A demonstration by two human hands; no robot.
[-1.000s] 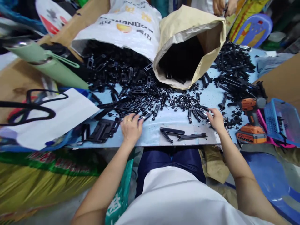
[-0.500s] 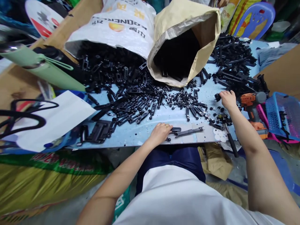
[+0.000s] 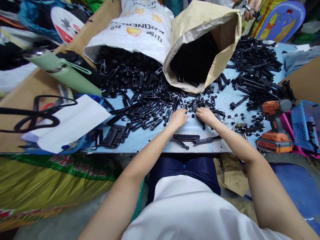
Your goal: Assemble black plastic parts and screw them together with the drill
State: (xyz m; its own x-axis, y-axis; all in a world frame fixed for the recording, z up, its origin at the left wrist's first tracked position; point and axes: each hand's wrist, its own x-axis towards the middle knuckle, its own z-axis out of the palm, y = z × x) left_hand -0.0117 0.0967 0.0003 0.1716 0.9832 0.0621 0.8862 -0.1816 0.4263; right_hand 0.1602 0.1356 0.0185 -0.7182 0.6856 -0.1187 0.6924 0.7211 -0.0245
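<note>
My left hand (image 3: 178, 118) reaches into the near edge of a heap of small black-headed pins (image 3: 198, 101), its thumb held apart from its fingers. Just to the right, my right hand (image 3: 206, 115) has its fingers bent down and together in the same heap; whatever they grip is hidden. Below the hands, near the table's front edge, lie a long black plastic arm (image 3: 186, 136), a shorter black piece (image 3: 182, 143) and a forked grey-black bar (image 3: 206, 140). Many black plastic links (image 3: 150, 111) are piled left of my left hand.
A brown paper sack (image 3: 200, 13) and a white woven sack (image 3: 140, 33) open toward me behind the heaps. To the right stand an orange cordless drill (image 3: 273, 133) and a blue basket (image 3: 306, 123). A green bottle (image 3: 70, 76) leans at left. Another person's hand (image 3: 250, 11) shows at the back.
My left hand has left the black arm at the front edge and moved up to the pins. My right hand has come left, leaving a black part on the table at right.
</note>
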